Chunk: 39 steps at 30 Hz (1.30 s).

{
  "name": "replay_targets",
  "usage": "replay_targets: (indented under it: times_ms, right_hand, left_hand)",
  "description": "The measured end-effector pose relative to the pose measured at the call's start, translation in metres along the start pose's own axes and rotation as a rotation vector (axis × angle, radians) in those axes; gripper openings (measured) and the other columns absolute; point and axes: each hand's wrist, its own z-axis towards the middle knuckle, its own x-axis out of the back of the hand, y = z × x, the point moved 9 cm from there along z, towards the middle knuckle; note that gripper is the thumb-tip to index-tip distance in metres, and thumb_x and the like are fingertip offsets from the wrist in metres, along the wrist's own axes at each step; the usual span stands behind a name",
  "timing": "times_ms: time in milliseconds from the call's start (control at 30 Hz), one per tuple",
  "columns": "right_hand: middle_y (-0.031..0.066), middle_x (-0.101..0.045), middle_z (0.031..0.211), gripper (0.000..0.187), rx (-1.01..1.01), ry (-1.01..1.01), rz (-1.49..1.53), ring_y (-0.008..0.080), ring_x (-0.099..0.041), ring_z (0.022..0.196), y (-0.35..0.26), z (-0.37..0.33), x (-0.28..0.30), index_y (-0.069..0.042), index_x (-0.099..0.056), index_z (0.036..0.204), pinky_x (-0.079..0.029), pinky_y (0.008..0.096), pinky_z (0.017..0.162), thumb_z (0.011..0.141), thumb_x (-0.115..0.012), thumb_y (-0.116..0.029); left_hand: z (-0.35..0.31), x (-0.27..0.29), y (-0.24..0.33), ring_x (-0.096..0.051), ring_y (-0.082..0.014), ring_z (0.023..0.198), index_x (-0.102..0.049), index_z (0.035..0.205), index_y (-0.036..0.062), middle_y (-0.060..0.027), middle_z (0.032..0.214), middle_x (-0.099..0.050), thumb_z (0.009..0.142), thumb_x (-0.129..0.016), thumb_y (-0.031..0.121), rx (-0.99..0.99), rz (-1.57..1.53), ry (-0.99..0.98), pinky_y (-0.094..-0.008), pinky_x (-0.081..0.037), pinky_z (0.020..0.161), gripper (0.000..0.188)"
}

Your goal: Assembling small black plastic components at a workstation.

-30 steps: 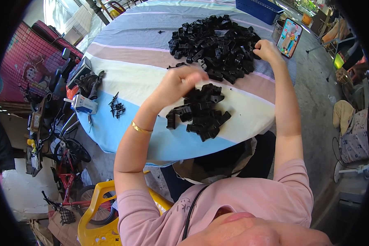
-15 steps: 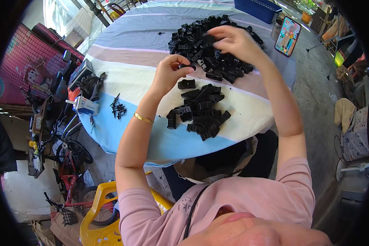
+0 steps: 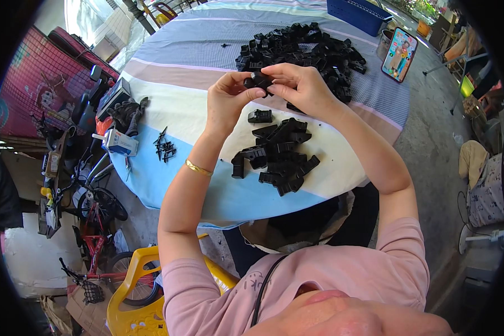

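Note:
Black plastic parts point(image 3: 260, 82) are held between my two hands, above the middle of the table; whether it is one piece or two pressed together, I cannot tell. My left hand point(image 3: 229, 92) pinches the left side, thumb and forefinger closed. My right hand point(image 3: 303, 89) grips the right side with its fingertips. Behind the hands lies a large heap of black plastic parts point(image 3: 297, 47). Nearer to me sits a smaller pile of similar black pieces point(image 3: 280, 154), with a single black part point(image 3: 260, 116) just beyond it.
A striped cloth covers the round table point(image 3: 179, 92). Small black pins or screws point(image 3: 164, 148) lie at the left, beside a small white-and-blue box point(image 3: 121, 143) and dark gloves point(image 3: 127, 116). A phone point(image 3: 399, 55) stands upright at the right, near a blue basket point(image 3: 358, 17).
My right hand has come back from the large heap toward my left hand. Both hands now meet on the black parts. The view has shifted slightly.

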Motion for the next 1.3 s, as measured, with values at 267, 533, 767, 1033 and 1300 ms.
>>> replay_targets:
  times_ms: [267,533,767,1033,1300]
  right_hand:
    - [0.0092,-0.065,0.091,0.036,0.226,0.147,-0.501,0.0238,-0.063,0.078,-0.032,-0.011,0.0,-0.006,-0.059,0.108,-0.051,0.0329,0.067,0.073,-0.067,-0.009]
    - [0.0052,-0.063,0.094,0.04,0.563,0.274,-0.595,0.0231,-0.061,0.085,-0.055,-0.02,-0.011,-0.009,-0.059,0.104,-0.049,0.0332,0.074,0.067,-0.073,-0.016]
    - [0.0155,-0.063,0.096,0.03,-0.238,0.341,-0.96,0.031,-0.061,0.089,0.071,0.004,0.161,-0.011,-0.063,0.103,-0.048,0.0377,0.076,0.086,-0.052,-0.033]
    - [0.0179,-0.062,0.103,0.029,-0.806,0.171,-1.109,0.0341,-0.058,0.1,0.155,-0.024,0.199,-0.006,-0.065,0.098,-0.047,0.0437,0.082,0.081,-0.06,-0.028]
    - [0.0106,-0.066,0.082,0.026,-0.728,0.205,-1.01,0.0284,-0.062,0.081,0.14,-0.032,0.196,-0.008,-0.063,0.083,-0.048,0.037,0.073,0.071,-0.071,-0.029]
  left_hand:
    - [-0.013,-0.016,-0.011,-0.057,-0.0097,0.073,-0.056,0.107,-0.0049,-0.0041,0.087,-0.059,0.076,-0.067,-0.001,0.197,-0.389,0.097,-0.0232,-0.051,0.074,0.033]
    - [-0.016,-0.005,-0.005,-0.059,-0.011,0.077,-0.046,0.121,-0.0043,-0.0033,0.08,-0.058,0.079,-0.062,-0.003,0.198,-0.42,0.125,-0.0242,-0.052,0.075,0.044]
    - [-0.021,-0.039,0.033,-0.06,-0.0204,0.073,-0.052,0.115,0.0037,-0.0144,0.083,-0.062,0.077,-0.066,0.013,-0.036,0.701,-0.366,-0.0306,-0.047,0.065,0.042]
    - [-0.016,-0.074,0.016,-0.055,-0.0311,0.081,-0.065,0.086,-0.0001,-0.0153,0.088,-0.059,0.078,-0.065,0.027,-0.105,0.758,-0.636,-0.0345,-0.045,0.076,0.028]
    - [0.005,-0.113,-0.017,-0.057,-0.0281,0.078,-0.062,0.088,0.0017,-0.0135,0.085,-0.057,0.074,-0.066,0.013,-0.237,0.98,-0.645,-0.0339,-0.046,0.071,0.018]
